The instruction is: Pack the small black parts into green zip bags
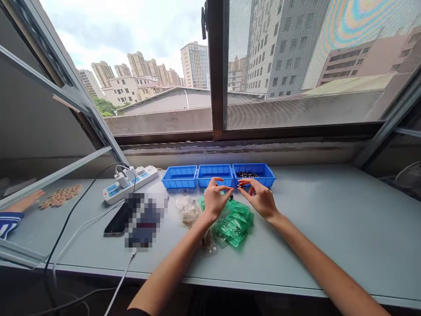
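My left hand (215, 201) is raised over the worktop, thumb and index finger pinched together at the tips. Facing it, my right hand (259, 199) pinches in the same way, its fingertips a little apart from the left ones. Whatever is between the fingertips is too small to name. Below both hands lies a pile of green plastic bags (236, 223). To its left is a heap of clear plastic bags (189, 210), partly behind my left forearm. Small dark pieces (247, 174) lie in the right blue bin (269, 177), just beyond my right hand.
Left and middle blue bins (179, 177) stand beside the right one, below the window. A white power strip (131, 184) with plugs, cables and a phone (115, 226) lie to the left. Past a metal frame, another person's hand (31, 199) is near small tan pieces (61, 196).
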Demonstrator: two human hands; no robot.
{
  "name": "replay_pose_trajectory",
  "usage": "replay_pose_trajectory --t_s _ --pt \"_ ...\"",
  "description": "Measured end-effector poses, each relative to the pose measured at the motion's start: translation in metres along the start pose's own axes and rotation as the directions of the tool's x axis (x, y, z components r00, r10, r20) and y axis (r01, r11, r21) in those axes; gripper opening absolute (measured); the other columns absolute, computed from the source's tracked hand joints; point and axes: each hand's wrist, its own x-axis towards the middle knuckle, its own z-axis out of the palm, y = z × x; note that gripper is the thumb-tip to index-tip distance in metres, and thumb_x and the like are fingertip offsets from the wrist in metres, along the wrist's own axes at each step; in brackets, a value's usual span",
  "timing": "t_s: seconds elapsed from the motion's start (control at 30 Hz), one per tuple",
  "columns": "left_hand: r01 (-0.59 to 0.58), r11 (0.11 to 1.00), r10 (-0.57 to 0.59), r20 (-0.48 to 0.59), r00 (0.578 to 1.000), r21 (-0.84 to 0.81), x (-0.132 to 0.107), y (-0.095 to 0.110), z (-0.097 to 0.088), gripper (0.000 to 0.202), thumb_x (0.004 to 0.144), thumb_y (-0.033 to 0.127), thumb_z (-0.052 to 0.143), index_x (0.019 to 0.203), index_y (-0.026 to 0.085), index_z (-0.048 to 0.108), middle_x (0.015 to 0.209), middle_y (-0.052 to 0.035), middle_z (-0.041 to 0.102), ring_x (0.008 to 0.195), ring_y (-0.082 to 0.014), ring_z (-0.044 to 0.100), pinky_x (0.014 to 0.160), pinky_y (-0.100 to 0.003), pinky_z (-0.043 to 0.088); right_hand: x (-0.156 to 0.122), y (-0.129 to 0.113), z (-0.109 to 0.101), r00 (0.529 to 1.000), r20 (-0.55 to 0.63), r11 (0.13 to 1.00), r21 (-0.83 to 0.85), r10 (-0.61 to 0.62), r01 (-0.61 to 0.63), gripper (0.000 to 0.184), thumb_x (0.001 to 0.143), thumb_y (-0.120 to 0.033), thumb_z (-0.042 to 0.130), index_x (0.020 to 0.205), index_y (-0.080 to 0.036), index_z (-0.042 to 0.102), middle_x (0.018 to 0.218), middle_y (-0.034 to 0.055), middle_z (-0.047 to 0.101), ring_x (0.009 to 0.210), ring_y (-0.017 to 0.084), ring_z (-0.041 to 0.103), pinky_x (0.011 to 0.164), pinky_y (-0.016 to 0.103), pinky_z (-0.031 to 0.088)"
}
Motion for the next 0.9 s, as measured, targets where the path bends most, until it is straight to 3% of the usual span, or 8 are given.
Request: replay_pose_trajectory --t_s 0.1,0.2,0.3,0.43,0.57,0.9 --pt "0.009 1.0 -0.009 0.032 0.999 -0.022 -0.004 0.003 0.003 0.002 0.068 0.024 0.073 0.067 0.026 0.072 0.095 -0.0011 0.058 0.076 -0.013 0.056 0.068 -0.027 0.048 0.0 -0.002 0.0 0.998 -0.001 0.995 0.083 0.056 -0.056 0.032 0.079 -0.049 0.054 0.092 -0.022 0.064 0.086 0.0056 0.069 0.045 0.011 0.049 0.049 0.027 0.043" --pt "-0.014 0.999 0.017 0.058 0.998 -0.044 -0.008 0.006 0.007 0.008 0.068 0.031 0.073 0.066 0.024 0.07 0.095 -0.0012 0.057 0.076 -0.0132 0.056 0.068 -0.027 0.047 0.002 -0.003 0.002 0.978 -0.002 0.94 0.277 0.208 -0.2 0.042 0.07 -0.054 0.061 0.094 -0.02 0.062 0.084 0.0074 0.069 0.043 0.01 0.046 0.044 0.027 0.04" --pt "-0.01 0.998 0.013 0.045 0.999 -0.059 -0.01 0.01 0.009 0.016 0.069 0.034 0.072 0.075 0.021 0.068 0.092 -0.002 0.057 0.075 -0.0136 0.057 0.066 -0.026 0.047 0.004 -0.004 0.004 0.927 0.079 0.816 0.452 0.367 -0.361 0.055 0.06 -0.058 0.067 0.096 -0.018 0.06 0.081 0.0076 0.068 0.042 0.009 0.044 0.039 0.025 0.037" --pt "-0.019 0.994 0.019 -0.007 1.0 -0.104 -0.01 0.012 0.009 0.025 0.073 0.034 0.069 0.093 0.02 0.062 0.089 -0.0012 0.057 0.072 -0.0126 0.056 0.065 -0.024 0.047 0.006 -0.008 0.003 0.835 0.25 0.631 0.558 0.491 -0.538 0.062 0.049 -0.058 0.073 0.094 -0.017 0.059 0.07 0.0032 0.067 0.038 0.006 0.037 0.037 0.022 0.03" --pt "-0.06 0.992 0.054 -0.059 0.997 -0.111 -0.007 0.008 0.008 0.014 0.074 0.033 0.068 0.082 0.021 0.066 0.088 -0.0007 0.057 0.07 -0.0107 0.055 0.066 -0.023 0.046 0.007 -0.014 0.002 0.78 0.335 0.531 0.587 0.529 -0.611 0.065 0.043 -0.056 0.076 0.092 -0.017 0.059 0.06 -0.0009 0.062 0.037 0.004 0.033 0.036 0.021 0.025" --pt "-0.211 0.953 0.187 -0.129 0.974 -0.216 -0.003 0.0 0.011 0.014 0.082 0.032 0.059 0.085 0.023 0.069 0.091 -0.0031 0.054 0.069 -0.0091 0.053 0.059 -0.02 0.046 0.007 -0.015 -0.001 0.758 0.382 0.484 0.597 0.529 -0.639 0.057 0.048 -0.054 0.075 0.09 -0.018 0.06 0.055 -0.005 0.054 0.039 0.004 0.031 0.037 0.021 0.023"
